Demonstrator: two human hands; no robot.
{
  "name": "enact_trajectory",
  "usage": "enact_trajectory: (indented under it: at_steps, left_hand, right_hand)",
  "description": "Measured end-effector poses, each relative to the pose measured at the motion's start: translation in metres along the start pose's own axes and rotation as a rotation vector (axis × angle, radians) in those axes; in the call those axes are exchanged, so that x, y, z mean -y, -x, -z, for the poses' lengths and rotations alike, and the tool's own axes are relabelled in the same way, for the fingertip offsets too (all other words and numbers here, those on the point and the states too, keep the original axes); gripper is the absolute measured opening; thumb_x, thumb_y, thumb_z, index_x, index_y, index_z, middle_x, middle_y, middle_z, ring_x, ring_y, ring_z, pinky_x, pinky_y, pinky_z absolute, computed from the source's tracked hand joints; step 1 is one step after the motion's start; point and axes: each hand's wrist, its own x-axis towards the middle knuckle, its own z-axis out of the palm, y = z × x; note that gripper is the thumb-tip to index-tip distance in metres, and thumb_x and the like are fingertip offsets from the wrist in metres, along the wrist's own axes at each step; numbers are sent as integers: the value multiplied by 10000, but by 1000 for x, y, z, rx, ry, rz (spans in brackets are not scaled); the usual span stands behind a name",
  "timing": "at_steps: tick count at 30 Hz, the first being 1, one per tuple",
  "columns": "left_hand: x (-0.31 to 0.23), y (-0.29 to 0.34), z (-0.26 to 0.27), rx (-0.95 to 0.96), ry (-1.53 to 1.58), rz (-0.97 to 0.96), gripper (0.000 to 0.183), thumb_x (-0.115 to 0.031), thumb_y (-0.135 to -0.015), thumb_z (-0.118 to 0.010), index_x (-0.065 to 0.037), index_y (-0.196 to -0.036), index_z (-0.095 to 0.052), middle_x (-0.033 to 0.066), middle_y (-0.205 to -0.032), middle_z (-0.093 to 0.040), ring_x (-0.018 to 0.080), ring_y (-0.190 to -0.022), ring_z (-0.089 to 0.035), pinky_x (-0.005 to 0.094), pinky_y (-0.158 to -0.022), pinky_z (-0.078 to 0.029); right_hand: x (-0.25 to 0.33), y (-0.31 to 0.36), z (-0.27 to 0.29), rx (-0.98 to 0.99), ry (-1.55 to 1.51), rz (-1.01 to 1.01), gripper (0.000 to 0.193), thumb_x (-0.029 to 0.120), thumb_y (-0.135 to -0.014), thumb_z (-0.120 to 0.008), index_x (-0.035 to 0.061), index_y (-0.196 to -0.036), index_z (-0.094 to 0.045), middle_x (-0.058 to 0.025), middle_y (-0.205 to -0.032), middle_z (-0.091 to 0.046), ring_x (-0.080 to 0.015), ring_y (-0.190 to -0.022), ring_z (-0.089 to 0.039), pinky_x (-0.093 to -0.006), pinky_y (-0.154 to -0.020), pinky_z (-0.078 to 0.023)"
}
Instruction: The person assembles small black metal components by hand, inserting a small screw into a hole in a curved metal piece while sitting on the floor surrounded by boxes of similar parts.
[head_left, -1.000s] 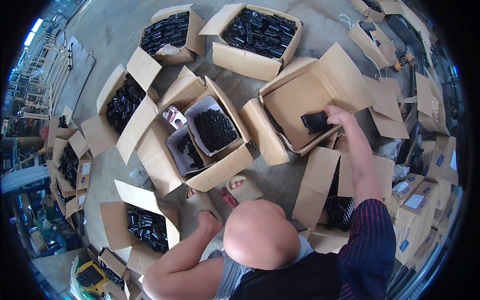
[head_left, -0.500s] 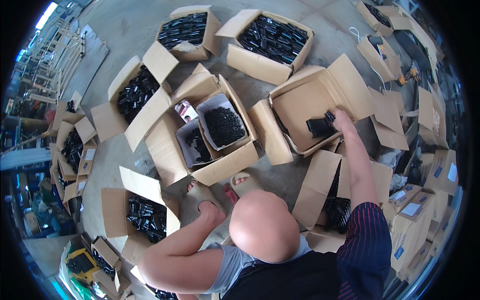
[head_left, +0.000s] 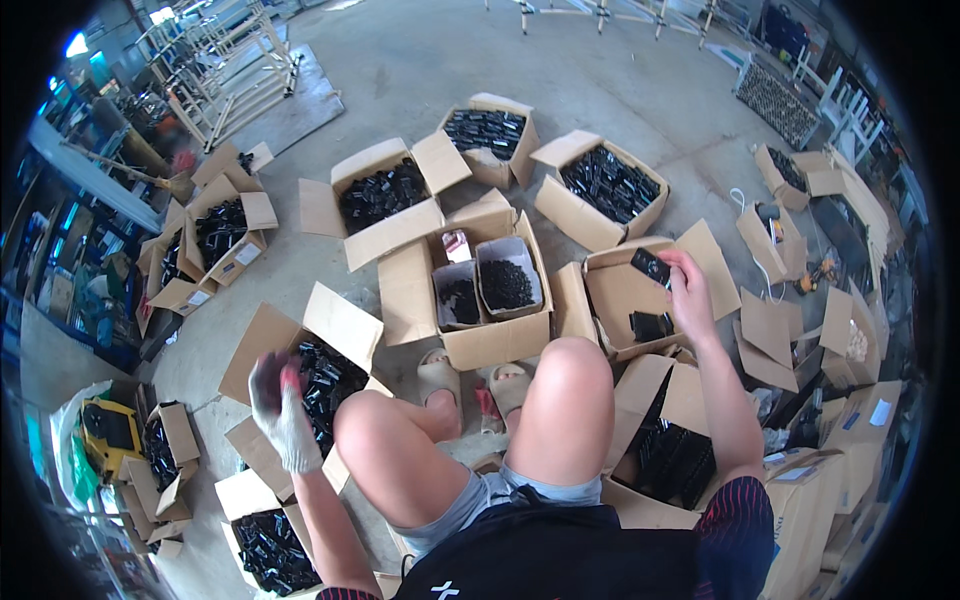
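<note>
My right hand (head_left: 688,285) is bare and closed on a small black plastic part (head_left: 651,267), raised above the cardboard box (head_left: 624,283) at the right. Inside that box lies a small group of similar black parts (head_left: 652,326), against its near side. At the left, my left hand (head_left: 284,420) wears a pale knitted glove with dark and reddish fingers. It hovers by an open carton of glossy black parts (head_left: 328,385). Its fingers are smeared, and whether they hold anything is not visible. Between the two sides stands a box with two grey bins (head_left: 508,312) of small black pieces.
Several open cartons of black parts ring me, among them a far box (head_left: 485,132) and a box beside my right knee (head_left: 672,465). Flaps (head_left: 408,300) stick out between them. A yellow-and-black machine or case (head_left: 108,428) sits at the far left. Closed cartons (head_left: 805,500) stack at the right.
My right hand has lifted a black part up from the box at the right. My gloved left hand has come into view at the left. The view has tilted up.
</note>
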Motion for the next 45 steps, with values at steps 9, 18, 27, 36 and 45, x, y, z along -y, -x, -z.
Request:
enact_trajectory:
  at_steps: [9, 18, 27, 36, 45]
  left_hand:
    - [-137, 38, -98, 898, -126, -382, 505, -118, -876, -771, -32, -1349, -617, 150, -1128, -716, 248, -936, -720, 355, -840, -579]
    - [-105, 106, -118, 1381, -525, -273, 644, -355, -874, -772, -48, -1398, -556, 161, -1092, -700, 353, -953, -710, 437, -812, -568]
    - [-112, 49, -92, 1267, -412, 6, 479, -239, -864, -742, -50, -1277, -591, 219, -1025, -709, 410, -956, -705, 470, -822, -560]
    - [15, -24, -149, 1424, -169, 300, 606, -133, -822, -838, -30, -1353, -564, 89, -1147, -721, 184, -1051, -682, 357, -914, -553]
    - [208, -21, -201, 900, 752, 1016, 758, -13, -931, -734, -89, -1588, -364, 70, -1404, -589, 137, -1267, -558, 333, -1041, -518]
  right_hand:
    - [143, 138, -33, -157, -267, 78, 180, 104, -1054, -551, 21, -1201, -616, -19, -893, -646, -77, -816, -598, -237, -771, -483]
    - [159, 183, -106, 172, -458, -200, 211, 133, -994, -696, 8, -1156, -642, -32, -909, -684, -66, -754, -650, -193, -608, -553]
    - [148, 166, -148, 480, -1079, -246, 510, 68, -941, -753, -12, -1393, -531, -103, -1282, -621, -153, -1139, -621, -317, -935, -579]
    - [98, 115, -221, 144, -750, -281, 477, 118, -962, -752, -64, -1363, -568, -104, -1253, -660, -137, -1125, -624, -270, -982, -493]
    - [12, 3, -299, 195, -171, -406, 376, 112, -944, -762, -41, -1272, -659, -71, -1104, -693, -119, -955, -671, -257, -854, -548]
